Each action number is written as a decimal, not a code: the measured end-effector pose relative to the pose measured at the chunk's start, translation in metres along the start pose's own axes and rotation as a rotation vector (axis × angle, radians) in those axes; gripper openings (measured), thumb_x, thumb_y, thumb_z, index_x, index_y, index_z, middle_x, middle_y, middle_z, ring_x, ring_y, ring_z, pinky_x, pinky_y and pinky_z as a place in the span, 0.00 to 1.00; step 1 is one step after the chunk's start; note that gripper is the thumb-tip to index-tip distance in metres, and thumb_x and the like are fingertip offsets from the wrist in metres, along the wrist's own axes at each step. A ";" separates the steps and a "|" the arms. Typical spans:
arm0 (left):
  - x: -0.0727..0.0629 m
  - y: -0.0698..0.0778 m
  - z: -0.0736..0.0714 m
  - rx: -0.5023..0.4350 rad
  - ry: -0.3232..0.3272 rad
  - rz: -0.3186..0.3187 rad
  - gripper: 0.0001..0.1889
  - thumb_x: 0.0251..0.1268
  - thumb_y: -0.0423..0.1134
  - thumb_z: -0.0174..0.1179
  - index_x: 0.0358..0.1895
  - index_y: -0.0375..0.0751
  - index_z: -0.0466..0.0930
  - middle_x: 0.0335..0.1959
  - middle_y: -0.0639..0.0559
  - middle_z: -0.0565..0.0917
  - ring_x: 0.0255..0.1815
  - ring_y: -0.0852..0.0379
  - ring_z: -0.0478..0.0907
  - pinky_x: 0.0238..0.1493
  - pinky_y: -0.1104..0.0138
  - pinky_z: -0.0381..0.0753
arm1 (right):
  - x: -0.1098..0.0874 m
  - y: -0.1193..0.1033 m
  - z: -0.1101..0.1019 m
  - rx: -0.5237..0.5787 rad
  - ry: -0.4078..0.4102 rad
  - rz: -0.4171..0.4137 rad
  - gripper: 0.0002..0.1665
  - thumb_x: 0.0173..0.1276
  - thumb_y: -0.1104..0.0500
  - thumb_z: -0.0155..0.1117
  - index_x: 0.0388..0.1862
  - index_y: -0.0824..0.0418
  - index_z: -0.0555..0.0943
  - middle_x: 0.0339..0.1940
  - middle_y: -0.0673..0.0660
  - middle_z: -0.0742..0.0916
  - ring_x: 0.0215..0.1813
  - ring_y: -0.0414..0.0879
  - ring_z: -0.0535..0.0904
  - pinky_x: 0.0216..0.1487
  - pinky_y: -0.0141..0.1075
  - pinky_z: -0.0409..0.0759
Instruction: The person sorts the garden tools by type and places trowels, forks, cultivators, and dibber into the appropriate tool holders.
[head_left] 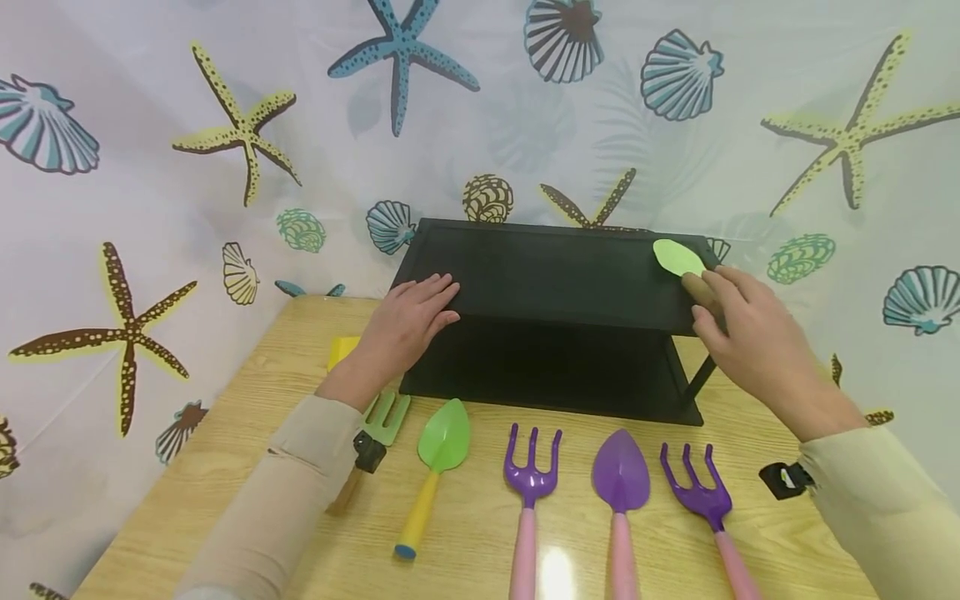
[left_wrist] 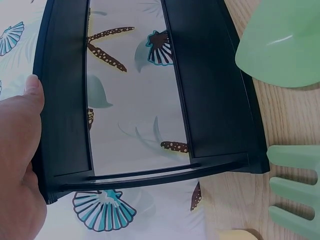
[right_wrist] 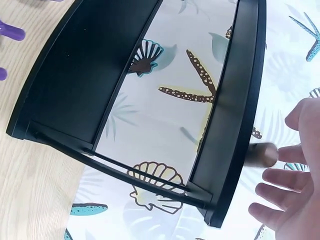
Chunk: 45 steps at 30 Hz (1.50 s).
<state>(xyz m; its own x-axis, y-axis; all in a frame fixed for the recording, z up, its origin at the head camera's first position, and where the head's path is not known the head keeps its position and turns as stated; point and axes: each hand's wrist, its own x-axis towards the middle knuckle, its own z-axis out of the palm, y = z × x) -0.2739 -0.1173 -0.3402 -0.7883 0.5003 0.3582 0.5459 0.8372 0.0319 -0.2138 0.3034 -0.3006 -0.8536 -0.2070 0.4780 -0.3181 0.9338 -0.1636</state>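
Observation:
A black two-tier shelf [head_left: 540, 275] stands at the back of the table. My left hand [head_left: 408, 325] rests on the left end of its top board, fingers extended, its thumb at the front edge in the left wrist view. At the top board's right end lies a small trowel with a light green blade [head_left: 677, 257] and a brown handle [right_wrist: 261, 155]. My right hand [head_left: 757, 333] is at that handle. In the right wrist view its fingers are loosely spread, with one fingertip right at the handle's end and the thumb apart from it.
Along the front lie a light green fork [head_left: 387, 417] partly behind my left sleeve, a green trowel with yellow handle [head_left: 444, 437], a purple fork [head_left: 531, 479], a purple trowel [head_left: 621, 471] and another purple fork [head_left: 703, 497]. A yellow piece [head_left: 341, 352] shows beside my left wrist. A patterned cloth [head_left: 480, 108] hangs behind.

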 end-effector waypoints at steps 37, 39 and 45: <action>0.000 0.001 0.001 0.016 -0.022 -0.011 0.30 0.77 0.54 0.46 0.75 0.44 0.63 0.76 0.47 0.66 0.79 0.51 0.60 0.79 0.53 0.58 | -0.139 -0.008 0.006 0.096 0.123 0.041 0.31 0.68 0.63 0.62 0.69 0.67 0.70 0.68 0.69 0.75 0.64 0.71 0.70 0.61 0.64 0.68; 0.000 0.002 0.001 0.017 -0.023 -0.015 0.30 0.77 0.54 0.46 0.75 0.44 0.64 0.76 0.47 0.66 0.79 0.51 0.60 0.79 0.53 0.58 | -0.150 -0.008 0.009 0.113 0.108 0.052 0.32 0.68 0.63 0.62 0.70 0.67 0.69 0.68 0.69 0.74 0.64 0.71 0.69 0.64 0.63 0.67; -0.001 0.003 -0.001 0.020 -0.019 -0.019 0.30 0.77 0.54 0.46 0.75 0.44 0.63 0.76 0.47 0.66 0.79 0.51 0.60 0.79 0.53 0.58 | -0.178 -0.007 0.020 0.141 0.052 0.087 0.33 0.69 0.64 0.62 0.71 0.68 0.67 0.68 0.70 0.73 0.65 0.71 0.67 0.74 0.60 0.58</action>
<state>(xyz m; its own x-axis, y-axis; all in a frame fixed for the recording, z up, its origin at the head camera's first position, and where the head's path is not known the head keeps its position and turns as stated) -0.2718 -0.1154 -0.3395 -0.8035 0.4884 0.3403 0.5253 0.8507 0.0192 -0.0680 0.3279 -0.4018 -0.8594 -0.1085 0.4997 -0.3015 0.8968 -0.3237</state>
